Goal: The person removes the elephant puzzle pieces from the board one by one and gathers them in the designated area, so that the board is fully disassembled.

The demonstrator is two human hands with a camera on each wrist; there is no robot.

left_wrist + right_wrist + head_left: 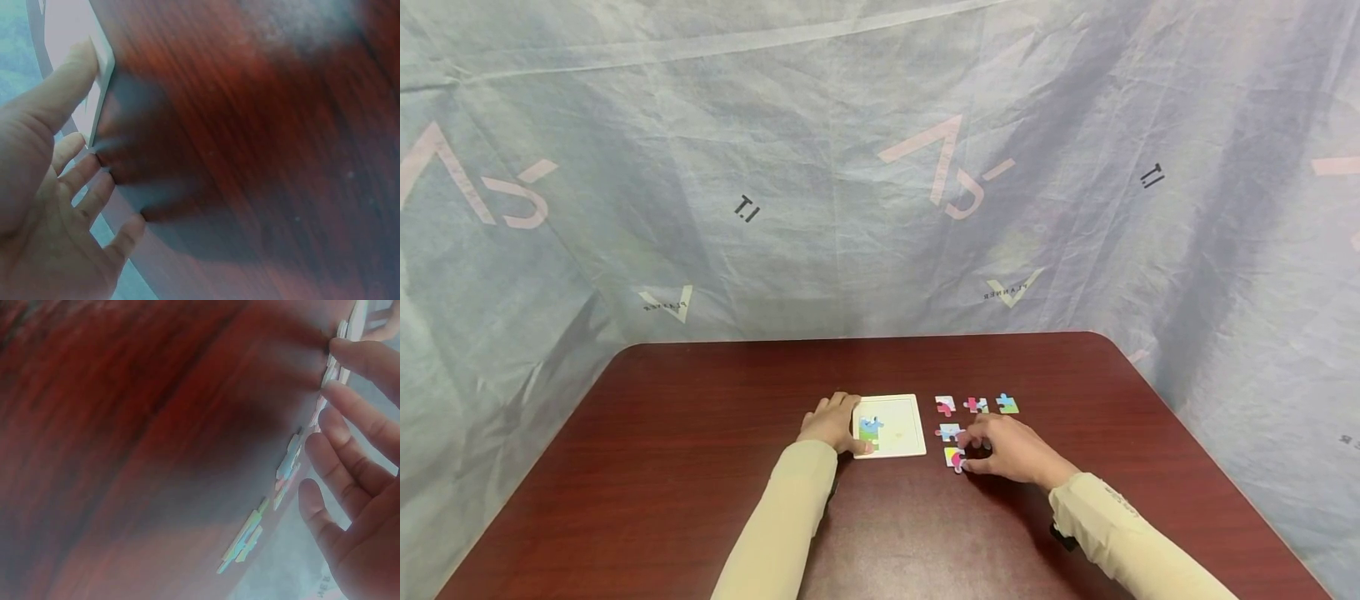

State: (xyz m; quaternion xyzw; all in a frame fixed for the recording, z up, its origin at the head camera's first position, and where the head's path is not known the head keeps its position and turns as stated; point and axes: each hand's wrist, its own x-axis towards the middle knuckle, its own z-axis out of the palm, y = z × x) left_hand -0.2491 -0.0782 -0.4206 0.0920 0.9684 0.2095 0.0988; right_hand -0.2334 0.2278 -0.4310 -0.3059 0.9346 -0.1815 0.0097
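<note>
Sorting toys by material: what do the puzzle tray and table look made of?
Puzzle tray: white, matte, thin flat board, likely cardboard or thin wood; hard to tell which. Table: dark reddish wood-grain surface with slight sheen, probably laminate or veneer.

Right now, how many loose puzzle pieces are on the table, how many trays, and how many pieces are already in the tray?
Loose puzzle pieces beside the tray: 5, one of them touched by the right hand
Puzzle tray: 1, with the left hand resting on its edge
Pieces fitted in the tray: a small blue and green cluster, number unclear
Total countable: 6
</note>
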